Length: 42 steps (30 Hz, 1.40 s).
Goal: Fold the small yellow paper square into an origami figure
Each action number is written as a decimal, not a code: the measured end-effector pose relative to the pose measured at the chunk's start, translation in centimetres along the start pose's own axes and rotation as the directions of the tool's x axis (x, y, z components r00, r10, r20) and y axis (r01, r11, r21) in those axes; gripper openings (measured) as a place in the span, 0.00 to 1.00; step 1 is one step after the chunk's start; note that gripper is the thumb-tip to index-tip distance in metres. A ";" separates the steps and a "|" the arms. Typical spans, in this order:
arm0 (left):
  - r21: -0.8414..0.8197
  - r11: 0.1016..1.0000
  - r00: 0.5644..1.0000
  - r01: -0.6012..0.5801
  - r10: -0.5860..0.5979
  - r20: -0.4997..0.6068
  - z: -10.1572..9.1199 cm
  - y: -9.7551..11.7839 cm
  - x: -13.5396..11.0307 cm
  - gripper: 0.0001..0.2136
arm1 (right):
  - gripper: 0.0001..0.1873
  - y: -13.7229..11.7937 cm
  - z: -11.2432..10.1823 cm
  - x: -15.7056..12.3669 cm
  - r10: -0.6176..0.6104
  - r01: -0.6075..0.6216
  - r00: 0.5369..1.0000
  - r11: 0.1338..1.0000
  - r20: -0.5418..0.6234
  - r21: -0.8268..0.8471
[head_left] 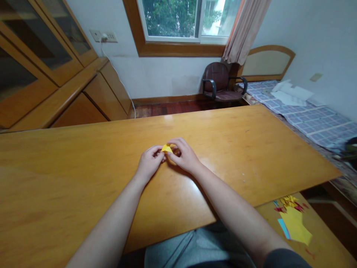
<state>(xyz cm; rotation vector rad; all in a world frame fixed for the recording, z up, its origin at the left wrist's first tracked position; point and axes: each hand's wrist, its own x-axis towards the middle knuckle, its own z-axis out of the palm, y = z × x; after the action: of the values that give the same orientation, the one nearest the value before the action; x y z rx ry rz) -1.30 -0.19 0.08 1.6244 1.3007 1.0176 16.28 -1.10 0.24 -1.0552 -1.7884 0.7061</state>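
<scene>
A small folded piece of yellow paper (167, 149) is held just above the wooden table, between my two hands. My left hand (150, 160) pinches its left side, thumb toward me. On the other side, the thumb and fingers of my right hand (182, 154) curve around the paper's right edge and top. The fingers partly cover the paper, so its full shape is hidden.
The wooden table (92, 160) spans the view. On a lower surface at the right lie yellow paper sheets (295, 225), a blue sheet (283, 227) and small folded coloured pieces (289, 202). Beyond stand a chair (217, 80), a bed (306, 115) and a cabinet (92, 89).
</scene>
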 end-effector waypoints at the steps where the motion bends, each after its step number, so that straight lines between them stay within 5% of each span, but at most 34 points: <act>1: 0.001 1.000 1.000 -0.001 0.001 -0.011 0.0 0.0 0.0 0.10 | 0.16 0.0 0.0 0.0 0.017 -0.017 1.000 1.000 0.006 -0.012; 8: 0.037 0.999 0.999 -0.008 0.010 -0.052 0.0 0.3 -0.1 0.13 | 0.14 0.0 0.0 0.1 0.030 -0.030 1.000 0.998 0.008 -0.049; 13: 0.182 0.976 0.990 -0.122 0.133 -0.052 -0.2 0.4 0.0 0.09 | 0.14 0.0 0.1 0.1 0.031 -0.031 1.000 0.999 0.003 -0.036; 23: -0.046 0.999 0.997 -0.003 0.000 -0.072 0.1 0.7 -0.2 0.12 | 0.15 -0.3 -0.1 0.0 0.053 -0.052 0.998 0.998 0.025 -0.027; 32: 0.158 0.965 0.977 -0.209 0.215 -0.019 -0.3 0.5 -0.7 0.14 | 0.16 -0.4 -0.2 0.0 0.079 -0.079 0.996 0.997 0.031 -0.002; 42: 0.049 0.980 0.980 -0.191 0.188 0.063 0.0 0.0 -0.7 0.11 | 0.18 -0.2 -0.3 0.1 0.168 -0.170 0.984 0.984 0.055 0.052</act>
<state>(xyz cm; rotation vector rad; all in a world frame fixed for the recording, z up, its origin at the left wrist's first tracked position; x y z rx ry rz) -1.38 -0.93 0.00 1.8340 1.1615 1.0472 16.41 -1.13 0.58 -1.1696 -1.7246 0.8892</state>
